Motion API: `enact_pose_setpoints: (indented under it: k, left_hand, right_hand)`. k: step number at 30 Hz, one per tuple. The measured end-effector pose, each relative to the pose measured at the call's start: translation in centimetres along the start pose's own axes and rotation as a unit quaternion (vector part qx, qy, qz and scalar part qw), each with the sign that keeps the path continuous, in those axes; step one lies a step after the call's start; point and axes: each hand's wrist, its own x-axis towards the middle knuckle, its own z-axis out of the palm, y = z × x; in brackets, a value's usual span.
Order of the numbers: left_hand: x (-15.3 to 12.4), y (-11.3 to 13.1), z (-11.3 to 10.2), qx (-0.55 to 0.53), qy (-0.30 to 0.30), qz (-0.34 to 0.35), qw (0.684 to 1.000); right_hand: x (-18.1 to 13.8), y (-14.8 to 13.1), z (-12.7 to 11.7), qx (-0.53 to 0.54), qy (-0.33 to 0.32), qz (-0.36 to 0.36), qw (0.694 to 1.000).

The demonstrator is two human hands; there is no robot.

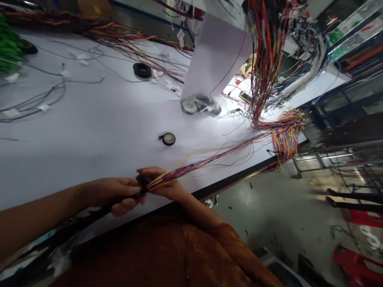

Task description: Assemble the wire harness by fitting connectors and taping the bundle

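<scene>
My left hand (pixel 127 195) is closed around a wire harness, on its black-wrapped stretch (pixel 103 211) by the table's front edge. From there the loose red, yellow and dark wires (pixel 191 168) fan out to the right across the table. My right hand (pixel 167 189) is closed beside it, passing under the wires with its fingers curled up behind them. Between the two hands is a small dark piece that looks like black tape (pixel 143 180), partly hidden by the fingers. A roll of black tape (pixel 169 139) lies flat on the white table farther back.
A thick bunch of coloured wires (pixel 265 59) hangs at the back right, and more wires (pixel 287 135) drape over the table's right end. Another black roll (pixel 142 71) lies farther back. Thin grey cables (pixel 44 95) with white tags spread at left. A clear-wrapped stand (pixel 206 75) rises behind.
</scene>
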Motion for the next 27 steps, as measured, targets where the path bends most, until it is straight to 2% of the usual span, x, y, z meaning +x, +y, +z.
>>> enact_pose_setpoints:
  k: [3,6,9,12,15,17,19,21,22,24,27]
  left_hand:
    - [-0.5,0.3,0.0,0.001,0.035,0.011,0.999]
    - [-0.7,0.7,-0.3,0.027,0.066,0.036,0.997]
    - [-0.6,1.1,-1.0,0.094,0.091,0.052,0.99]
    - [-0.6,1.5,-1.4,0.183,0.14,0.081,0.97]
    - [-0.5,1.5,-1.1,0.338,0.213,0.115,0.91]
    - [-0.2,1.1,-0.5,0.456,0.279,0.14,0.833]
    - [0.2,0.5,0.2,0.526,0.334,0.178,0.762]
    - [0.5,-0.3,0.7,0.552,0.36,0.198,0.725]
    - [0.5,-0.7,0.8,0.552,0.367,0.2,0.721]
    - [0.3,-1.0,0.8,0.535,0.371,0.195,0.734]
    - [-0.6,-0.6,0.4,0.485,0.323,0.2,0.787]
  right_hand:
    - [-0.3,0.8,0.4,-0.005,0.047,0.016,0.999]
    - [-0.6,0.4,0.2,-0.081,0.051,0.033,0.995]
    - [-1.0,0.2,0.1,-0.166,0.023,0.027,0.986]
    - [-2.5,0.3,0.6,-0.237,0.045,0.027,0.97]
    - [-4.5,-0.2,1.9,-0.278,0.082,0.047,0.956]
    - [-5.1,-1.0,2.8,-0.286,0.083,0.055,0.953]
    - [-4.5,-1.9,3.4,-0.252,0.071,0.07,0.963]
    - [-3.0,-2.6,3.7,-0.156,0.055,0.086,0.982]
    - [-2.2,-2.9,3.7,-0.097,0.049,0.091,0.99]
    - [-1.2,-3.3,3.5,-0.006,0.051,0.095,0.994]
    - [-2.0,-3.6,2.5,0.004,0.054,0.134,0.989]
